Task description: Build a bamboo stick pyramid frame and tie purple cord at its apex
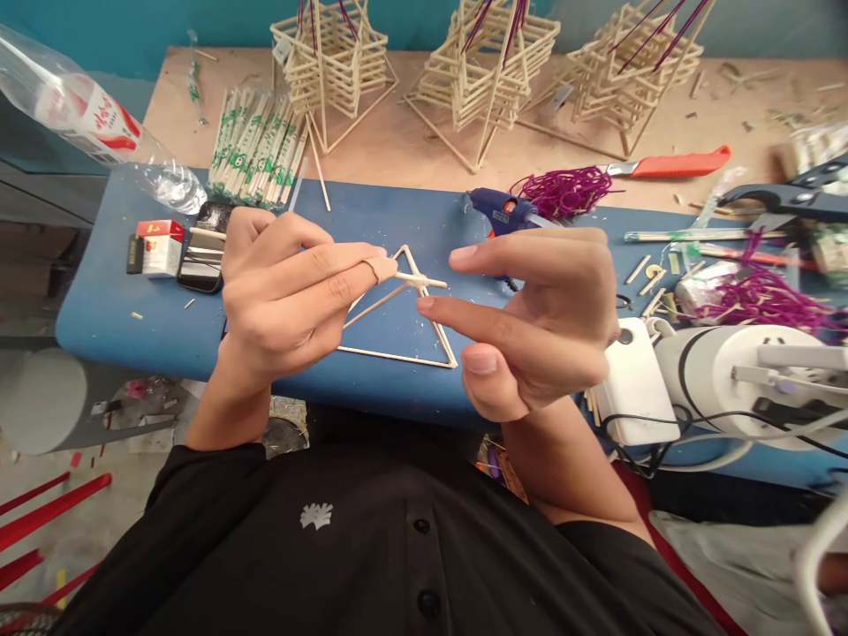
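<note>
My left hand (291, 287) is closed around a thin wooden stick (434, 283), its fingers pinched together and a tan bandage around one fingertip. One end of the stick pokes out past the fingertips; another piece shows behind the knuckles. Below it, a frame of joined sticks (397, 358) with pointed corners appears over the blue mat; whether the held stick touches it I cannot tell. Close to the stick's tip, my right hand (536, 309) has its thumb and fingers apart, with nothing in them. Behind that hand lies a blue glue gun (500, 208), partly covered.
Three stacked stick structures (490, 79) with purple cords stand at the back. Wrapped chopsticks (258, 146), a plastic bottle (99, 124) and a small box (161, 247) are left. Right are an orange-handled knife (682, 165), purple cord (566, 193), pliers (788, 190) and a white power strip (715, 380).
</note>
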Available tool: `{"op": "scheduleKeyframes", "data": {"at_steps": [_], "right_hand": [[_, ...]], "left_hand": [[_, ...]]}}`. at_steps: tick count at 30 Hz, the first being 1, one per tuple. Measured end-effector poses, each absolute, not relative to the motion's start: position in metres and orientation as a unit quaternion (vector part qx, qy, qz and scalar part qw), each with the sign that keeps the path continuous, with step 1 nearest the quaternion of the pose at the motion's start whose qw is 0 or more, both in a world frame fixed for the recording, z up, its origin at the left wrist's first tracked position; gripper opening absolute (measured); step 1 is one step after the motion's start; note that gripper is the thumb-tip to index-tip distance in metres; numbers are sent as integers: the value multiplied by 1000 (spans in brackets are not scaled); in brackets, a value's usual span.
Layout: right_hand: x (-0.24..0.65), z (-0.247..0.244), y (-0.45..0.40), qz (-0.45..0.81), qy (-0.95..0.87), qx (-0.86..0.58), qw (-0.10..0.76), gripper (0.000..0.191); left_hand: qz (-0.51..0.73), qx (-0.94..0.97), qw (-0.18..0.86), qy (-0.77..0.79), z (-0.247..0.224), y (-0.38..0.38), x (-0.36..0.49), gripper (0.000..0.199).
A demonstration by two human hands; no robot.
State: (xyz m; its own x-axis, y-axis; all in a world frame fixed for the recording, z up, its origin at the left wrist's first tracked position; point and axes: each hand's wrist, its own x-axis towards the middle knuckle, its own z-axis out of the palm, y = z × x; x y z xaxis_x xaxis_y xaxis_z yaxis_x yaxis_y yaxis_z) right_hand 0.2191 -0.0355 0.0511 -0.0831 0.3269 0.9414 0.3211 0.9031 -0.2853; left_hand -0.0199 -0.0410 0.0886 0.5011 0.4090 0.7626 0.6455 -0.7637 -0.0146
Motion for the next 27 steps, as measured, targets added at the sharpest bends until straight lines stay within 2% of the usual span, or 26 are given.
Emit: {"op": "scheduleKeyframes", "data": {"at_steps": [9, 16, 18, 23, 27], "right_hand": [[211, 49, -35, -8, -731, -245, 637, 41], [213, 57, -42, 264, -693, -272, 613, 47], [213, 58, -40, 295, -673, -259, 627, 47], [215, 52, -38, 196, -704, -280, 622, 49], [218, 49, -40, 132, -735, -300, 594, 47]], "left_hand": [[-391, -856, 131, -311, 90, -43, -20, 30], [-377, -849, 137, -345, 87, -45, -21, 29], [-384, -846, 139, -343, 85, -45, -22, 27], [-361, -844, 92, -386, 85, -47, -22, 31], [-396, -842, 112, -349, 86, -47, -21, 37]]}}
